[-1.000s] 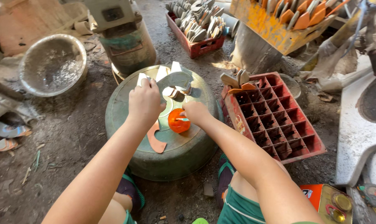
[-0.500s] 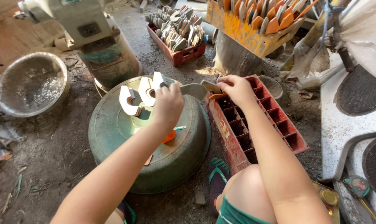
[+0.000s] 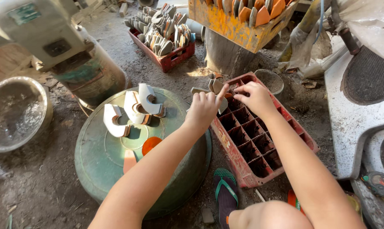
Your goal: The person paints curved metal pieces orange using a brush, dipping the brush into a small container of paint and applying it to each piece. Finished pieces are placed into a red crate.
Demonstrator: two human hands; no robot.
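Observation:
My left hand (image 3: 203, 109) and my right hand (image 3: 254, 96) meet over the far corner of a red compartment crate (image 3: 266, 159). The left hand's fingers are curled around a flat grey piece (image 3: 222, 106) at the crate's edge. My right hand is bent down over the corner cells, and what its fingertips hold is hidden. A couple of similar grey and brown pieces (image 3: 214, 84) stand in that corner. To the left, three white hook-shaped pieces (image 3: 133, 109) stand on an upturned green basin (image 3: 103, 169), beside an orange disc (image 3: 151, 144) and an orange strip (image 3: 129, 160).
A metal bowl (image 3: 14, 113) lies at the left, near a grey-green machine (image 3: 47, 40). Behind are a red crate full of pieces (image 3: 168, 59), a yellow crate (image 3: 232, 30) and a small bowl (image 3: 270, 80). A green sandal (image 3: 226, 191) is on my foot by the crate.
Both hands left the green basin and moved right to the red crate's far corner. The white pieces now stand alone on the basin.

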